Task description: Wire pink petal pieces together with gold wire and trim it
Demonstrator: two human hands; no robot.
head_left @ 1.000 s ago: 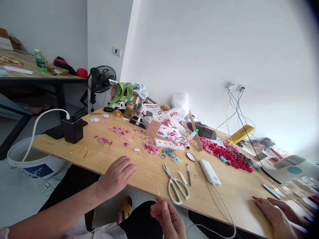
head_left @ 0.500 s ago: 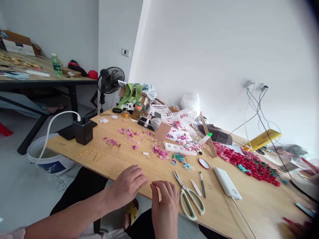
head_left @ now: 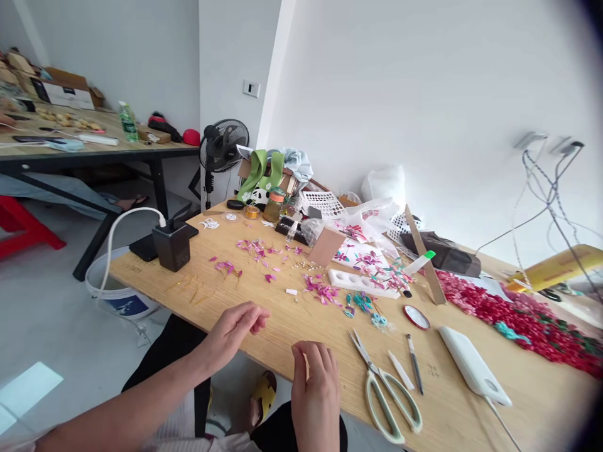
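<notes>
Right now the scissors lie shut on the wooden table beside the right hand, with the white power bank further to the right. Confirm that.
Not quite. The head view shows the scissors lying open, blades spread apart, on the wooden table beside the right hand. The white power bank does lie further right.

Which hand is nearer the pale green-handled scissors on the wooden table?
Right. The right hand rests at the table edge just left of the pale green-handled scissors; the left hand hovers farther left.
</notes>
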